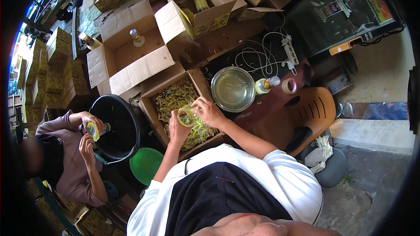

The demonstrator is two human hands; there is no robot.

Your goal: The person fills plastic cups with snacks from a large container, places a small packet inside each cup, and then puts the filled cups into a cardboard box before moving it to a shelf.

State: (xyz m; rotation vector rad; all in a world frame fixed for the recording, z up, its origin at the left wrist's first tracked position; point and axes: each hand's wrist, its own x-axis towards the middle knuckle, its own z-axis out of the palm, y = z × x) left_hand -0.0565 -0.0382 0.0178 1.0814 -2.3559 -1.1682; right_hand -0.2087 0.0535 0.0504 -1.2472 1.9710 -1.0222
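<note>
The left hand (177, 130) and the right hand (209, 112) share a narrow grip on a round yellow-green piece (186, 117), just above an open carton (200, 84) of yellowish strips (173, 94). Nearby, a dark red tabletop (266, 110) carries a clear bowl (232, 110), a bottle (264, 86) and a tape roll (294, 86), an orange-brown chair (323, 105) alongside. Stacked cartons (57, 85) fill the room's left, behind a co-worker (72, 159) at a black tub (136, 126).

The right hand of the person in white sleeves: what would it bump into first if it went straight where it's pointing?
The right hand would probably meet the round, yellow-rimmed container first: it's right in front. Beyond is the greenish heap in the cardboard box; depth is unclear.
</note>
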